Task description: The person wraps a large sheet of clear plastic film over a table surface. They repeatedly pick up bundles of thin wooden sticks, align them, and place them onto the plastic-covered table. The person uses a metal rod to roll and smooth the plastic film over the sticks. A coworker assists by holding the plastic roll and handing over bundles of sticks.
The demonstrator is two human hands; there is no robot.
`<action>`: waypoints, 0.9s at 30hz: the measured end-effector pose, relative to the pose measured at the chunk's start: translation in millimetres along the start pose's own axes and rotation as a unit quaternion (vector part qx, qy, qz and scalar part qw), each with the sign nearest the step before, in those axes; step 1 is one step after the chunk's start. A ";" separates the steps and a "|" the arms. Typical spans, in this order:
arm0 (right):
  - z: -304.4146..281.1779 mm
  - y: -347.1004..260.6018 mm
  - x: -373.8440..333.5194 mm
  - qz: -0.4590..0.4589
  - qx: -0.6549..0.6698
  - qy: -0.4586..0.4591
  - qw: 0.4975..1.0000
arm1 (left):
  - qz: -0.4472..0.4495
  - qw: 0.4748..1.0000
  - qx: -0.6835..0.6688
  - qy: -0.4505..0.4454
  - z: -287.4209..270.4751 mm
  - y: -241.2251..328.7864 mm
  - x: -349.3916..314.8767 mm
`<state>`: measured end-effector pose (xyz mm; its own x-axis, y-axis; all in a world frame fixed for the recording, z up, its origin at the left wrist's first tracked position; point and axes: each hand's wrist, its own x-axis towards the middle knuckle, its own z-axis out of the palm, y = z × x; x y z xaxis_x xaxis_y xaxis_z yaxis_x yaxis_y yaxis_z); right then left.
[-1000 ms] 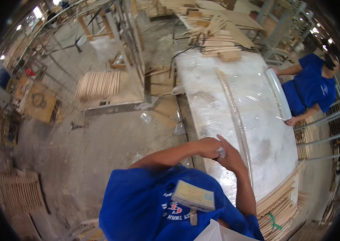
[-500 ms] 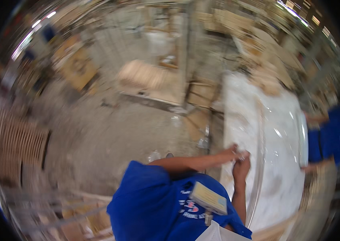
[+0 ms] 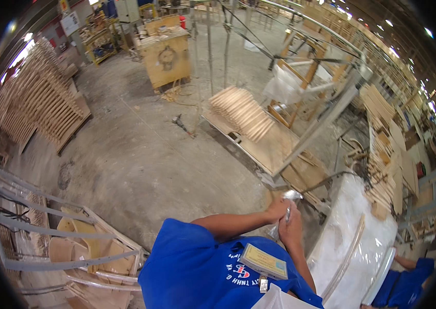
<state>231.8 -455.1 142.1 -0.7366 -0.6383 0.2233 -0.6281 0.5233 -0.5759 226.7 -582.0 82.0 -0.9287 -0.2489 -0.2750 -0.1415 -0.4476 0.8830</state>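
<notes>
My two hands are close together in front of my chest, left of a work table. A crumpled bit of clear plastic film (image 3: 293,195) sticks up shiny from between them, and more of it hangs below. Closed fingers of my left hand (image 3: 278,210) grip this film. Just under and to the right, my right hand (image 3: 291,230) is closed on it too. The table's top is covered with white, glossy wrapping (image 3: 344,226), with a long thin wooden strip (image 3: 346,260) lying along it.
A co-worker in a blue shirt (image 3: 403,283) stands across the table. Beyond my hands, a low platform (image 3: 295,154) bears stacked wooden slats (image 3: 241,110) beside a metal post. A metal-railed cart (image 3: 63,265) with wooden parts stands at left. A tool (image 3: 181,125) lies on the floor.
My view has swung left, bringing more floor and the left cart into sight. My hands have gone from over the white wrapping to beside the table, still gripping the film.
</notes>
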 end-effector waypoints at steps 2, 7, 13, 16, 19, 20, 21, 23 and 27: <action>28.7 -7.6 30.9 -0.042 0.022 -0.010 0.999 | -0.027 0.991 -0.121 0.057 -39.4 25.3 8.5; 78.7 -44.9 110.7 -0.140 0.085 -0.062 0.985 | 0.001 0.934 -0.325 0.148 -132.1 54.3 18.1; 151.7 -66.6 185.0 -0.091 0.211 -0.054 0.972 | 0.040 0.914 -0.367 0.166 -206.9 89.4 37.2; 183.8 -82.2 232.3 -0.105 0.220 -0.117 0.963 | 0.029 0.921 -0.344 0.182 -262.9 100.8 52.4; 223.3 -93.0 301.3 -0.275 0.170 -0.083 0.943 | 0.052 0.918 -0.273 0.282 -303.5 123.8 76.1; 237.9 -103.2 327.3 -0.283 0.168 -0.118 0.937 | 0.070 0.911 -0.239 0.330 -321.7 136.9 81.6; 250.2 -113.6 342.1 -0.289 0.162 -0.165 0.929 | 0.043 0.910 -0.196 0.364 -340.7 141.5 77.7; 276.7 -142.4 374.0 -0.237 0.224 -0.333 0.885 | 0.062 0.900 -0.068 0.426 -389.3 154.8 64.7; 337.3 -193.8 434.1 -0.105 0.246 -0.519 0.812 | 0.069 0.893 0.083 0.436 -456.0 203.1 38.3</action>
<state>118.4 -1024.0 85.4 0.1422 -0.9494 -0.2799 -0.3484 0.2166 -0.9119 318.7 -1074.1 77.3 -0.3308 -0.8990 -0.2869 -0.1619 -0.2454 0.9558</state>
